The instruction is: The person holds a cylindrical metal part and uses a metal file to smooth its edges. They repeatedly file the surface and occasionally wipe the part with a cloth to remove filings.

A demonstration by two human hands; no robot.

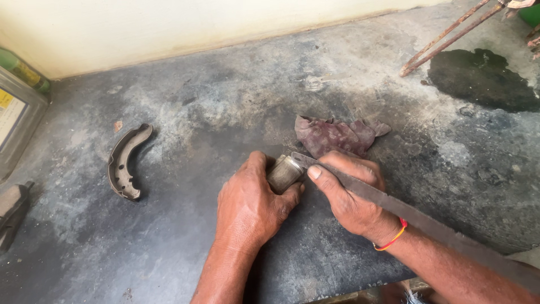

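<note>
Stained grey concrete floor (169,236) is seen below a pale wall. At centre, a small metal cylinder (284,172) is gripped by the closed left hand (250,205). A long flat file (416,219) is pinched by the right hand (349,194), tip on the cylinder. A purple rag (334,135) lies at one o'clock, a brake shoe (126,162) at nine.

Bench (225,101): carries everything; a wall runs along its far edge.
Cylinder (284,173): near the middle, gripped by the left hand (250,205).
Blade (416,219): right of the cylinder, tip touching it, under the right hand (351,194).
Rag (334,135): just behind the hands.
Brake shoe (126,163): well left.
Rods (450,36): far right corner.
</note>
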